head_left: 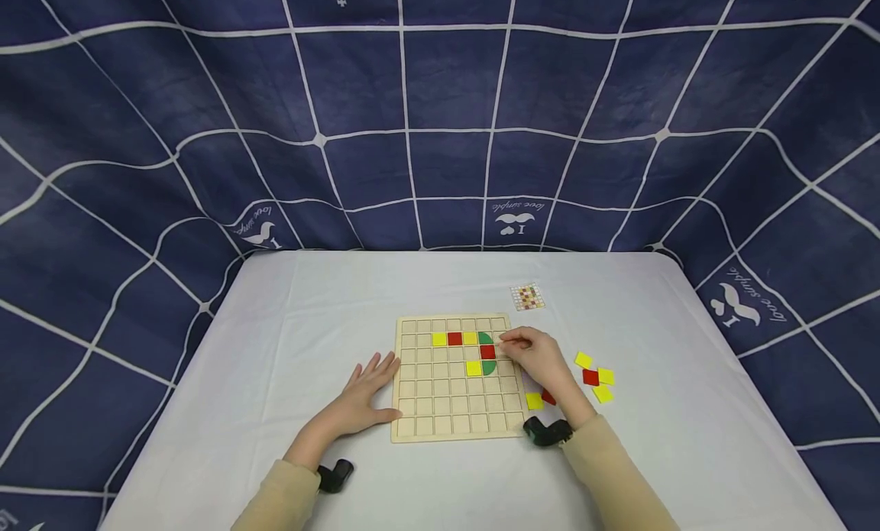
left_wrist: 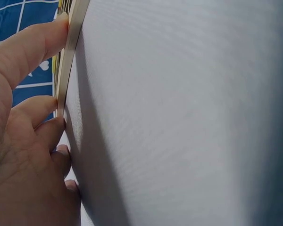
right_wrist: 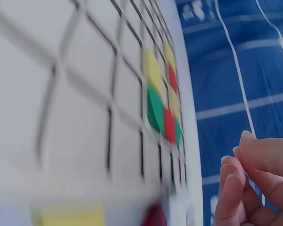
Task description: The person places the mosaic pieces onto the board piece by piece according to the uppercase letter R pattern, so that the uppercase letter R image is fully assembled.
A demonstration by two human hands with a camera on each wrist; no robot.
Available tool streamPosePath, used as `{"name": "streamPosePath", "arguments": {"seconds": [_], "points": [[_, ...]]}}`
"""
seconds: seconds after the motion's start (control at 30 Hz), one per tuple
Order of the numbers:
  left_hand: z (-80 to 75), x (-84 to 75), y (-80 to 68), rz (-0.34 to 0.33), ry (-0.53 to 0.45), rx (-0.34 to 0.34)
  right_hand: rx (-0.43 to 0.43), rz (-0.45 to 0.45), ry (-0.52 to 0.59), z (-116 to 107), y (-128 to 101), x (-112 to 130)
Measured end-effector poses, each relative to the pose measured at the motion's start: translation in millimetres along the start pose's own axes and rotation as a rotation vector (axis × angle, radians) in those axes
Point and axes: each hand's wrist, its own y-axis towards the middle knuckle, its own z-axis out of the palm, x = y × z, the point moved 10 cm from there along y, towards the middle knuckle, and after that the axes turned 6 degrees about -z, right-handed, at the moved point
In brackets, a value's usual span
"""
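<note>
A wooden grid board [head_left: 450, 409] lies on the white table. Its upper right cells hold a few yellow tiles [head_left: 473, 368], red tiles [head_left: 487, 352] and green rounded tiles [head_left: 490, 367]. My left hand [head_left: 367, 390] lies flat on the table with straight fingers [left_wrist: 47, 42] against the board's left edge [left_wrist: 70, 47]. My right hand [head_left: 532, 357] hovers over the board's right side, fingertips close to the red tile. In the right wrist view its fingers [right_wrist: 240, 179] are loosely curled and nothing shows between them, with the green tile [right_wrist: 154, 108] ahead.
Loose yellow [head_left: 583, 360] and red [head_left: 590, 377] tiles lie right of the board. A yellow tile [head_left: 534, 400] and a red one [head_left: 548, 397] sit by my right wrist. A small pattern card [head_left: 527, 296] lies behind the board. A blue grid cloth backs the table [head_left: 309, 302].
</note>
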Motion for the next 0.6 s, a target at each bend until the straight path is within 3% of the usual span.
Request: {"name": "streamPosePath", "arguments": {"seconds": [0.23, 0.6], "points": [[-0.9, 0.2, 1.0, -0.008, 0.014, -0.004, -0.039, 0.091, -0.051, -33, -3, -37], [1.0, 0.4, 0.2, -0.012, 0.007, 0.004, -0.008, 0.133, -0.079, -26, -8, -58]]}}
